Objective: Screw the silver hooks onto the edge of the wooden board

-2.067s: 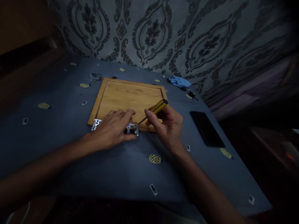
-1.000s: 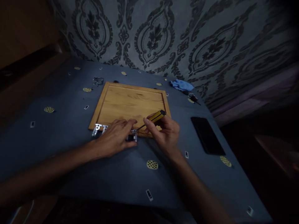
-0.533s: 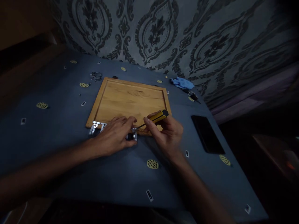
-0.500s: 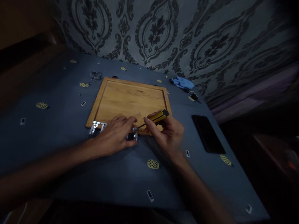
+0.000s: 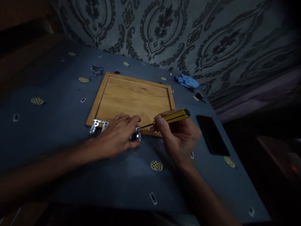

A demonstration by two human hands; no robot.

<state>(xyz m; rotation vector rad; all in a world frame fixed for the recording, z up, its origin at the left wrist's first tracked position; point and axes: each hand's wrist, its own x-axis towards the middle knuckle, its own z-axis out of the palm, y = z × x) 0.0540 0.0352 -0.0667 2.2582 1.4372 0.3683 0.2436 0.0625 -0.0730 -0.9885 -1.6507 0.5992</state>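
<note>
A wooden board (image 5: 131, 95) with a raised rim lies on a blue patterned table cloth (image 5: 58, 125). Metal hinges sit along its near edge: one hinge (image 5: 96, 125) at the left corner and another hinge (image 5: 137, 135) near the middle. My left hand (image 5: 117, 135) lies over the near edge with fingers pressed down on the middle hinge. My right hand (image 5: 180, 138) is closed round a yellow and black screwdriver (image 5: 171, 116), whose tip meets the middle hinge.
A black phone (image 5: 213, 134) lies flat right of the board. A blue cloth (image 5: 187, 81) and a small dark object (image 5: 198, 94) sit at the far right by the patterned wall. A metal part (image 5: 96, 70) rests beyond the board's far left corner.
My right hand has shifted right and lowered the screwdriver handle to a flatter angle. The left hand stays on the hinge. The view has tilted slightly.
</note>
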